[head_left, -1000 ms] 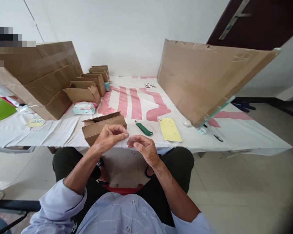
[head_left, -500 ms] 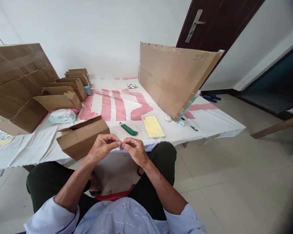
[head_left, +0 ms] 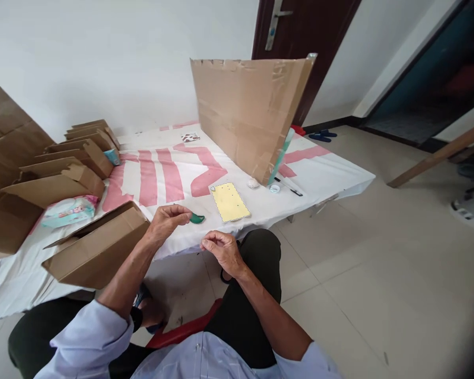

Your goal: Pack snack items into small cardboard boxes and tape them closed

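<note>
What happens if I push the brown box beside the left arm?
The brown box would probably slide easily, since it looks like thin, light cardboard. It might tip off the table, being right at the edge.

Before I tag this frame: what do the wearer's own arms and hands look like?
Left hand and right hand: bare, no gloves, no watch or bracelet visible. Forearms uncovered; pale blue shirt sleeves end around the elbows, the left one visibly bunched. No cables.
</note>
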Demonstrator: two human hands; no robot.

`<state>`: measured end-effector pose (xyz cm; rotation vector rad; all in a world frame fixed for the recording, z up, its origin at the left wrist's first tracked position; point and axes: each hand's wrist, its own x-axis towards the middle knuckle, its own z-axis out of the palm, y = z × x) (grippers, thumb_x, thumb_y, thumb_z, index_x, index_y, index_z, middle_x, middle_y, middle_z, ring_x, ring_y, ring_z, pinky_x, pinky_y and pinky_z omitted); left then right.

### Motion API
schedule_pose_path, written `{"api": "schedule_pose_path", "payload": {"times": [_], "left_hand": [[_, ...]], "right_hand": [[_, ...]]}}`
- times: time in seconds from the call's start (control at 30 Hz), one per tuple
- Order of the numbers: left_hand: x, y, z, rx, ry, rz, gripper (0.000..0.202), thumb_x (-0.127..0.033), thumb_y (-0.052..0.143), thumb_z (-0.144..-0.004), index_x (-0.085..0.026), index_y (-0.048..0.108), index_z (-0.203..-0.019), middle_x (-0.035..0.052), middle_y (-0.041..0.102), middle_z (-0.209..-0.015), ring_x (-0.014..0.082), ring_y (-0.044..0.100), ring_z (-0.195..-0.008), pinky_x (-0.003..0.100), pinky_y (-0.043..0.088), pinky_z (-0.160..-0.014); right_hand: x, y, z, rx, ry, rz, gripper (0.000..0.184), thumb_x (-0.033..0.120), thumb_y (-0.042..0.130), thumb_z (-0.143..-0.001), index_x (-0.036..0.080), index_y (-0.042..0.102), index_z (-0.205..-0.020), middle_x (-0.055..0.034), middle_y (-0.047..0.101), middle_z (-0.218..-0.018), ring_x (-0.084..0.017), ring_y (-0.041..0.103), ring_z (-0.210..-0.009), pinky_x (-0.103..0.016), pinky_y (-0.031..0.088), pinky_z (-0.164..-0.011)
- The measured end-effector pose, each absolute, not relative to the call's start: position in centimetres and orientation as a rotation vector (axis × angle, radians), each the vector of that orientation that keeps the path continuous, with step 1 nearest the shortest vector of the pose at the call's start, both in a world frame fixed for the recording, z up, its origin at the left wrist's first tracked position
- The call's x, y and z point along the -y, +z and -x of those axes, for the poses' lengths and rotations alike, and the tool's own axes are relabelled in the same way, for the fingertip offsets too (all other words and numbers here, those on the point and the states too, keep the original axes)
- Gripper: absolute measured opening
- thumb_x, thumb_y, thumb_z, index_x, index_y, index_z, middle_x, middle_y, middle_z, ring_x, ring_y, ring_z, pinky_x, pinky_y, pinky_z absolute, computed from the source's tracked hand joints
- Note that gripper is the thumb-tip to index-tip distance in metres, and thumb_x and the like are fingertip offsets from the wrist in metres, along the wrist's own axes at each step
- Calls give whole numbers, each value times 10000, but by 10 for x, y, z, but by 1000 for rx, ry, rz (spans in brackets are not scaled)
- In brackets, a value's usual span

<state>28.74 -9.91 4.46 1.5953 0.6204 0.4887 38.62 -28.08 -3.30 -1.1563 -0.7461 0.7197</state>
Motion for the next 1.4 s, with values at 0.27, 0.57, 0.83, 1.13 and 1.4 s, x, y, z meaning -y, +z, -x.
{"api": "schedule_pose_path", "payload": {"times": [0.27,0.57,0.83,1.13,1.4], "left_hand": [[76,12,-428,-553,364,-1903,368,-487,895,-661,-159,819,-810,55,740,-714,180,634,-679,302,503,-650],[121,-18,-590,-367,162,-2622,374,-417,735,-975,-157,755,-1243,170,761,-1226,303,731,-1039,389,543,-904],[146,-34,-619,-347,63,-2828,324,-249,695,-969,-206,687,-1290,160,670,-1366,345,698,-1200,435,539,-980],[152,8,-495,-78,340,-1919,528,-306,839,-802,-186,646,-1278,64,734,-1054,191,678,-900,302,540,-809],[157,49,-317,-227,554,-1731,472,-339,925,-785,-217,708,-1186,78,728,-1106,206,684,-970,319,542,-895]], "right_hand": [[306,-53,-403,630,654,1151,247,453,804,-879,242,771,-754,-11,739,-718,-166,644,-682,-294,545,-695],[334,-50,-422,506,511,1062,241,416,737,-979,239,759,-818,-12,697,-759,-171,629,-727,-312,523,-721],[341,-52,-425,467,510,1054,228,414,737,-987,251,758,-828,-6,691,-752,-173,630,-722,-318,527,-724],[335,-52,-428,475,387,961,178,377,765,-980,245,785,-862,-10,709,-773,-165,643,-721,-306,540,-719],[324,-36,-400,651,368,909,133,388,813,-960,283,817,-878,-73,785,-1078,-230,706,-920,-407,601,-847]]}}
